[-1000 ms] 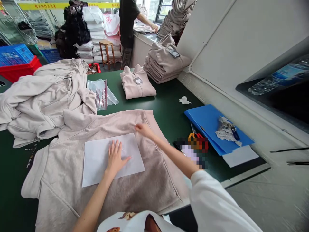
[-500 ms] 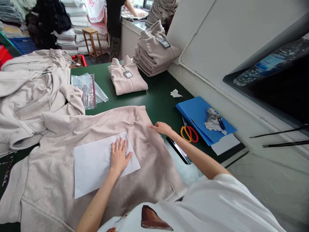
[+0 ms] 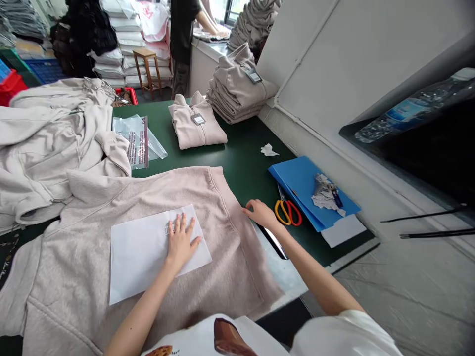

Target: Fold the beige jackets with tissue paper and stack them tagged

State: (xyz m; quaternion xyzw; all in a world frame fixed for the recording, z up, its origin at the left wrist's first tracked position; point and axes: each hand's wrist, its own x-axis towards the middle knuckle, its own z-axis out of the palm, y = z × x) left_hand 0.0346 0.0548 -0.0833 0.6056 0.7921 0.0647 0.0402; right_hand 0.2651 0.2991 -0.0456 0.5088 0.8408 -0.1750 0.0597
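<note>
A beige fleece sweatshirt (image 3: pixel 122 207) lies spread flat, back up, on the green table (image 3: pixel 245 158). On its middle lies a white sheet of paper (image 3: pixel 137 249). My left hand (image 3: pixel 181 241) presses flat on the paper's right part, fingers apart. My right hand (image 3: pixel 261 213) rests at the sweatshirt's right edge, fingers curled on the hem, beside a dark flat device (image 3: pixel 272 241). Orange-handled scissors (image 3: pixel 287 212) lie just right of that hand.
A heap of loose beige garments (image 3: pixel 48 138) fills the left. A clear plastic bag (image 3: pixel 139 138), one folded sweatshirt (image 3: pixel 196 127) and a folded stack (image 3: pixel 237 89) lie further back. Blue folders (image 3: pixel 300 180) with paper tags sit at right. Another person (image 3: pixel 183 39) stands at a far counter.
My right hand slid along the sweatshirt's right edge from the upper part toward me and to the right. My left hand stayed on the paper. The view shifted slightly.
</note>
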